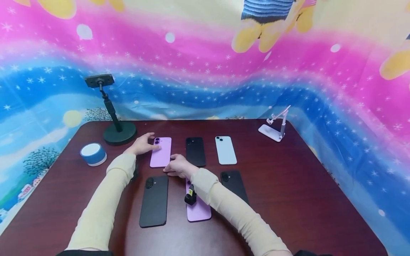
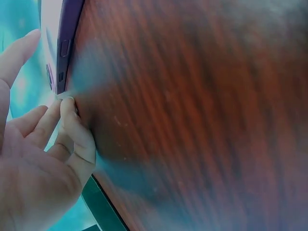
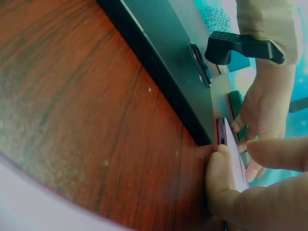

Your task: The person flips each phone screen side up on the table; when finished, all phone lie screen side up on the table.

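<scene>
Nearest: two cream fabric sleeves, left point(image 1: 99, 206) and right point(image 1: 237, 209), reaching in over a glossy red-brown wood-grain table point(image 1: 304, 199). Small black device with a yellow mark point(image 1: 190, 195) below the right cuff, in front of a lilac rectangular phone point(image 1: 199, 209) lying back up, its top part covered by the right arm.

Same row, to its left: a matte black rectangular phone point(image 1: 153, 202), back up, camera bump at upper left. To its right, partly behind the right sleeve: a dark rectangular phone with a black camera bump point(image 1: 235, 185).

Next, the right hand point(image 1: 180, 167), at the lower right corner of a pale purple rectangular phone with two dark camera lenses point(image 1: 161, 154). Right wrist view: a bent finger touches the phone's bottom edge, by the port; thumb held apart from it, no pinch seen. The phone lies back up in the far row, leftmost of three, between the two hands. Cannot tell whether any edge is raised.

Left hand point(image 1: 141, 144) at its upper left: thumb spread from the other fingers, reaching over the camera end; fingertips close by the top corner, loosely bent. Contact there cannot be told.

Along the far row: a black rectangular phone point(image 1: 195, 153), then a pale mint-white rectangular phone point(image 1: 226, 151).

Left side: a squat blue-and-white cylinder point(image 1: 93, 154); behind it, a dark green round-based stand point(image 1: 119, 133). Far right: a white folding stand point(image 1: 272, 133).

Farthest: a pink-and-blue printed cloth backdrop point(image 1: 198, 64).
</scene>
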The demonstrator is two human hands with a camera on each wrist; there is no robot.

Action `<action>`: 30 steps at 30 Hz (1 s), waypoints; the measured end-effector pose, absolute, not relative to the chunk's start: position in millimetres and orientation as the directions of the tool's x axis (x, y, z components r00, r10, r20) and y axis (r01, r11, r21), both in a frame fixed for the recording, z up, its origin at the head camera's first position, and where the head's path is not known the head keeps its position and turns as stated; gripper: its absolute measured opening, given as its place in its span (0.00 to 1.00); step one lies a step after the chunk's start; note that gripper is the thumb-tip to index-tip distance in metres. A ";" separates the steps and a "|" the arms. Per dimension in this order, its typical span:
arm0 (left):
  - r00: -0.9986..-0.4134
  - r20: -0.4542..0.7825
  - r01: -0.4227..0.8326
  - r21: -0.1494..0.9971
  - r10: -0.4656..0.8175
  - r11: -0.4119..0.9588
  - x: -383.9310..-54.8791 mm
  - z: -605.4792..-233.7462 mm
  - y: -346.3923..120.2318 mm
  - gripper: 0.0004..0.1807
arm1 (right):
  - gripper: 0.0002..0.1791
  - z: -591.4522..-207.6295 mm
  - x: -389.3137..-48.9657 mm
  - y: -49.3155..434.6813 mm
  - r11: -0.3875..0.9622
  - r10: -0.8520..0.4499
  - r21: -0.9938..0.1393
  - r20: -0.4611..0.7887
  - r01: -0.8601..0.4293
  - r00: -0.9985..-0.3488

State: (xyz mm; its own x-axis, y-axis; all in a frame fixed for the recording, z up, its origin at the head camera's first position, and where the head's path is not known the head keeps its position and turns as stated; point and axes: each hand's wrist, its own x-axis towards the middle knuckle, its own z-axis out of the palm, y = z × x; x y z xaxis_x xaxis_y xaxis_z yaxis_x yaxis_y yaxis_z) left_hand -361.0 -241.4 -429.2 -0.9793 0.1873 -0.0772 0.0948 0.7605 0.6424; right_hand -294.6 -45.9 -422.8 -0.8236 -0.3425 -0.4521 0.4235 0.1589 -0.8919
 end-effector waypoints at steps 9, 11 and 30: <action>-0.974 -0.078 0.127 0.598 0.215 0.792 -365.2 -429.8 -239.1 0.42 | 0.37 -424.2 -294.6 -44.7 0.150 -0.347 -0.899 -0.438 0.412 -0.829; -0.974 -0.073 0.131 0.591 0.215 0.796 -363.6 -430.8 -238.2 0.41 | 0.37 -426.8 -293.6 -45.3 0.151 -0.344 -0.908 -0.419 0.391 -0.840; -0.993 -0.038 0.052 0.711 0.112 0.702 -358.1 -436.1 -230.0 0.39 | 0.35 -431.2 -285.5 -51.3 0.290 -0.245 -0.934 -0.282 0.208 -0.927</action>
